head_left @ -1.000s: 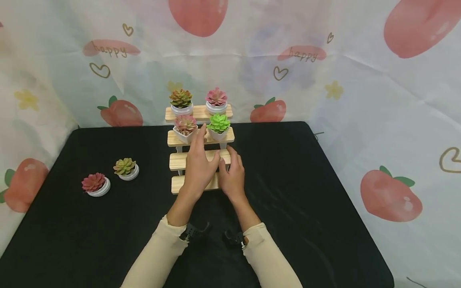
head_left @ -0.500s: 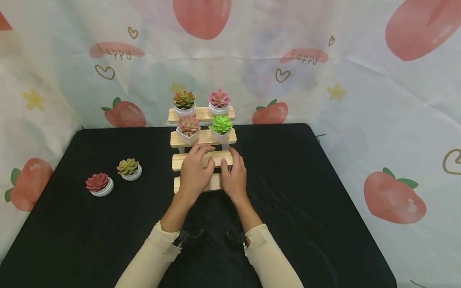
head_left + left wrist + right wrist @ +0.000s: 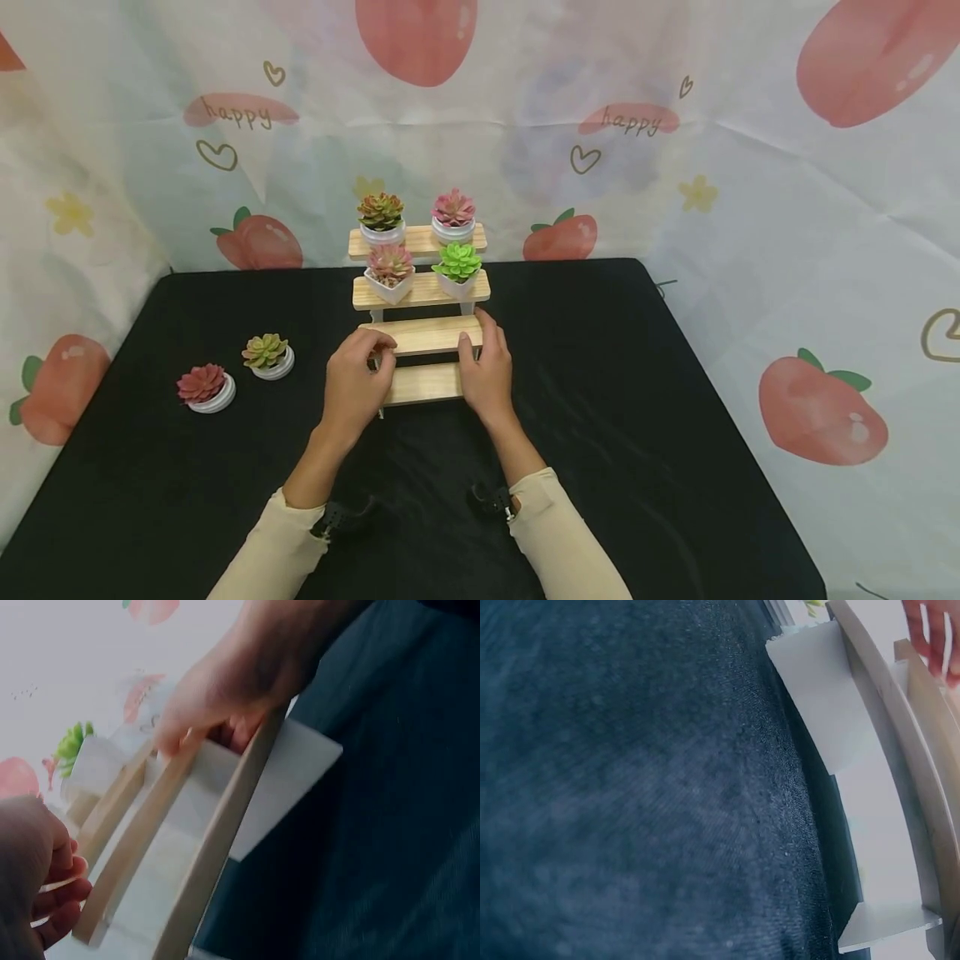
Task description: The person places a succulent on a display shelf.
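A four-tier plant stand [image 3: 423,383] with light wooden boards and white side supports stands in front of me. My right hand [image 3: 489,371] holds its right side, thumb and fingers around the end of the third board down. Beside the left end of that board is my left hand [image 3: 352,383], its fingers loosely bent with fingertips right at the board's end. On the top board sit a reddish-green succulent [image 3: 381,214] and a pink succulent [image 3: 453,210] in round white pots. Below them are a pale pink succulent [image 3: 390,265] and a bright green one [image 3: 457,262].
Left of the stand, a dark red succulent [image 3: 201,383] and a yellow-green succulent [image 3: 266,352] sit tilted in white pots on the black-covered table [image 3: 637,417]. A fruit-printed curtain [image 3: 480,150] hangs behind the table and along its sides.
My left hand has come down from beside the second-tier pots, then moved left to the end of the third board. The right hand stays at the stand's right side.
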`<action>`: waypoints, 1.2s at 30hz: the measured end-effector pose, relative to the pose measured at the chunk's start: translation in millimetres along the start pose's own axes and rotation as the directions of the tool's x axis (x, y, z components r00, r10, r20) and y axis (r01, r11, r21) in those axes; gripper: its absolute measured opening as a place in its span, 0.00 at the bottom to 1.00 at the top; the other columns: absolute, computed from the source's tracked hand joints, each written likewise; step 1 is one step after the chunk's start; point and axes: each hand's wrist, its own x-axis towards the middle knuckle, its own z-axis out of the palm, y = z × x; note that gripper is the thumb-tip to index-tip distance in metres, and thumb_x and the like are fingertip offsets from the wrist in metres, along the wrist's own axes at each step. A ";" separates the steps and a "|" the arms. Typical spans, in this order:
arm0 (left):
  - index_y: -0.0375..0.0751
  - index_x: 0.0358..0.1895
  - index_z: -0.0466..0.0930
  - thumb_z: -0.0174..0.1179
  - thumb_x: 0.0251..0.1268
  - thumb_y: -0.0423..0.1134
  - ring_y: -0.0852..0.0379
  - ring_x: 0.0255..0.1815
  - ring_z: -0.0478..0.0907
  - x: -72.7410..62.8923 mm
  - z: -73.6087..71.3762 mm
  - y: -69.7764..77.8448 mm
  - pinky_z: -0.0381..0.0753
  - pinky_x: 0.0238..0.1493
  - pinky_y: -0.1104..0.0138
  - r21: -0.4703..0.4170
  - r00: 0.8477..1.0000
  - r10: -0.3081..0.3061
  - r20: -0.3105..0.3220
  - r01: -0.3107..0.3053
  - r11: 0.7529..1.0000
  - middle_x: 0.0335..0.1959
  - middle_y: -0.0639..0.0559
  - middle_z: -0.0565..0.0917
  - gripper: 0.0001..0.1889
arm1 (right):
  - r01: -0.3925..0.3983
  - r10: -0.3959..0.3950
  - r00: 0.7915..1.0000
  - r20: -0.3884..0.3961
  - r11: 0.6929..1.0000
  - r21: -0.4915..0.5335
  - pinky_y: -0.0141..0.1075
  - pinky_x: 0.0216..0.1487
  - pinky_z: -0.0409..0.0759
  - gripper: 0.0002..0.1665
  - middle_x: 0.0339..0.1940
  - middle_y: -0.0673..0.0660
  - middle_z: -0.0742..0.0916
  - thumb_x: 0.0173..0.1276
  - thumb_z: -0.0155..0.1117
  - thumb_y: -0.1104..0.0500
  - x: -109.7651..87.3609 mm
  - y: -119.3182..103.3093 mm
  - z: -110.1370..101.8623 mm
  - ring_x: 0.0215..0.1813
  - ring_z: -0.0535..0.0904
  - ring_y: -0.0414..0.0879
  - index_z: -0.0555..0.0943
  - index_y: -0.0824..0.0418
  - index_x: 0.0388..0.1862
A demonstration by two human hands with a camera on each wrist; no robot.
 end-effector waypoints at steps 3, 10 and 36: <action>0.36 0.35 0.85 0.60 0.64 0.23 0.51 0.36 0.79 -4.8 -7.3 -7.6 0.80 0.40 0.56 -0.001 1.000 0.012 -0.012 -0.012 1.000 0.34 0.47 0.83 0.07 | 0.003 -0.003 1.000 0.001 1.000 0.001 0.57 0.61 0.74 0.30 0.62 0.64 0.80 0.78 0.55 0.52 0.4 0.2 -1.0 0.63 0.77 0.61 0.71 0.59 0.75; 0.36 0.35 0.85 0.60 0.63 0.21 0.52 0.36 0.79 -16.6 -23.0 -21.3 0.79 0.39 0.58 0.013 0.999 -0.034 -0.022 0.034 0.999 0.36 0.46 0.83 0.08 | 0.003 -0.003 1.000 -0.002 1.000 0.000 0.57 0.61 0.75 0.30 0.62 0.64 0.80 0.78 0.56 0.52 1.7 1.8 -1.4 0.63 0.77 0.61 0.72 0.59 0.75; 0.27 0.60 0.78 0.68 0.64 0.32 0.31 0.59 0.73 -50.4 -145.7 -116.7 0.68 0.60 0.37 0.260 0.914 -0.317 -0.253 0.380 0.888 0.57 0.29 0.77 0.22 | -0.003 0.002 1.000 0.009 1.000 0.013 0.57 0.60 0.75 0.31 0.64 0.63 0.79 0.78 0.54 0.51 -2.2 -0.4 -0.5 0.63 0.77 0.60 0.70 0.58 0.76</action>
